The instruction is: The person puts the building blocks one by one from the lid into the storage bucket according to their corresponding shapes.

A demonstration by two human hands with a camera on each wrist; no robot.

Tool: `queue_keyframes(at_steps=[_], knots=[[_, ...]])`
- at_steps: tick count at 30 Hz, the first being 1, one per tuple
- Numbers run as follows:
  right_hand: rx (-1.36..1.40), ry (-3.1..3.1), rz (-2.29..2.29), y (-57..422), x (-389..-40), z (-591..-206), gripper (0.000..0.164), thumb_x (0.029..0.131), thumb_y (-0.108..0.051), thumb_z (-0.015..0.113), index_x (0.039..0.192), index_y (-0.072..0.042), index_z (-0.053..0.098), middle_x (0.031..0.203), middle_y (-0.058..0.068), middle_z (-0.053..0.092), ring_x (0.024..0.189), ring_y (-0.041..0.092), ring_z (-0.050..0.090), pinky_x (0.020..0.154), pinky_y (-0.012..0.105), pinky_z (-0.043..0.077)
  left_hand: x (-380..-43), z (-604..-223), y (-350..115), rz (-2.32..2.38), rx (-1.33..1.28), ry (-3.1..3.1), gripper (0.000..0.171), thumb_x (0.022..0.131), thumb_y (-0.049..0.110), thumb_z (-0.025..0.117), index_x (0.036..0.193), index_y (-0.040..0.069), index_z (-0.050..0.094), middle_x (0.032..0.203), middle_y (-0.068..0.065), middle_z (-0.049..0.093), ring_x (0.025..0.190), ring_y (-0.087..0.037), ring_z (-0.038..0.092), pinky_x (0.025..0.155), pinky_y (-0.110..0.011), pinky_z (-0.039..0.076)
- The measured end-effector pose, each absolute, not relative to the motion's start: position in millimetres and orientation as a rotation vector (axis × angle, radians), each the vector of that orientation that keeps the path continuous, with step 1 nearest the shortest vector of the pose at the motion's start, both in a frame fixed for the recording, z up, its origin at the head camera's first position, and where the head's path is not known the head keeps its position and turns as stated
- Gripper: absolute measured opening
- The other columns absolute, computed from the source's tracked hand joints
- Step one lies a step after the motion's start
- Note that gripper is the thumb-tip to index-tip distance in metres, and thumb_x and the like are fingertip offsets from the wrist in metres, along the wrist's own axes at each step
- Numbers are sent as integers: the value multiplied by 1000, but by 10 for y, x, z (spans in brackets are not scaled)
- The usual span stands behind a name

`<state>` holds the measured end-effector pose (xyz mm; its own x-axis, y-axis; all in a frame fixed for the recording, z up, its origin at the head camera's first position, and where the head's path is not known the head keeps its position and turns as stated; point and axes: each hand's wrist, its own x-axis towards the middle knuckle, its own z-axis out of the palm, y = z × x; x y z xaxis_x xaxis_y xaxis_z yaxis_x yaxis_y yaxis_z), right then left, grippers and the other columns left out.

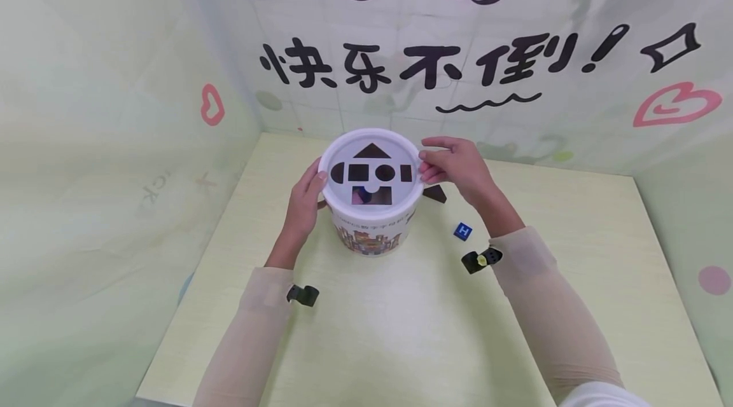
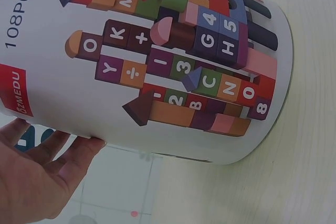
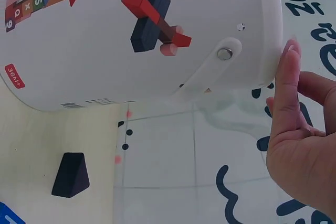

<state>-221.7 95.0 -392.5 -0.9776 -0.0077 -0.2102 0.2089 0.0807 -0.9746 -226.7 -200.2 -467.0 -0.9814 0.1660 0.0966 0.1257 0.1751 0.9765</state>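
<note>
A white bucket (image 1: 372, 238) printed with coloured toy blocks stands upright on the table. Its white lid (image 1: 372, 212) has several cut-out holes, among them a triangle, a square and a circle; something purple-blue shows through the lowest hole. My left hand (image 1: 303, 202) holds the bucket's left side, thumb at the lid's rim and fingertips against the wall. At the opposite side, my right hand (image 1: 456, 170) touches the lid's edge with its thumb, the index finger stretched out past the rim. A white handle (image 3: 210, 66) hangs along the bucket's side in the right wrist view.
A dark wedge-shaped block (image 1: 436, 194) lies on the table (image 1: 372, 331) just right of the bucket. Nearer me is a blue block (image 1: 462, 231) marked H. A printed curtain (image 1: 401, 95) rises behind the table, with further curtain at both sides.
</note>
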Motion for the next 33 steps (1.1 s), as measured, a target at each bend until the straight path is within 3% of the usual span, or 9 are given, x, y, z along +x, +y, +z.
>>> queue_keyframes(at_steps=[13, 21, 33], knots=[[196, 2179, -2065, 1115, -2214, -4098, 44, 94, -14, 65, 135, -2, 54, 77, 9, 69, 61, 16, 67, 65, 29, 62, -2265, -4683, -2007, 1989, 295, 2377, 53, 101, 47, 42, 149, 26, 42, 141, -8, 53, 118, -30, 57, 88, -51, 57], [299, 2164, -2039, 1224, -2263, -4333, 44, 94, -14, 64, 135, -1, 54, 77, 8, 69, 62, 16, 68, 65, 29, 62, -2270, -4687, -2011, 1996, 313, 2361, 52, 101, 48, 42, 149, 28, 41, 141, -8, 53, 117, -30, 58, 90, -55, 54], [396, 2129, -2026, 1297, -2313, -4694, 50, 96, -14, 61, 141, 2, 46, 74, 4, 69, 60, 12, 68, 65, 25, 61, -2277, -4691, -2007, 2005, 312, 2359, 52, 101, 49, 42, 149, 27, 42, 141, -6, 53, 117, -29, 58, 88, -51, 56]])
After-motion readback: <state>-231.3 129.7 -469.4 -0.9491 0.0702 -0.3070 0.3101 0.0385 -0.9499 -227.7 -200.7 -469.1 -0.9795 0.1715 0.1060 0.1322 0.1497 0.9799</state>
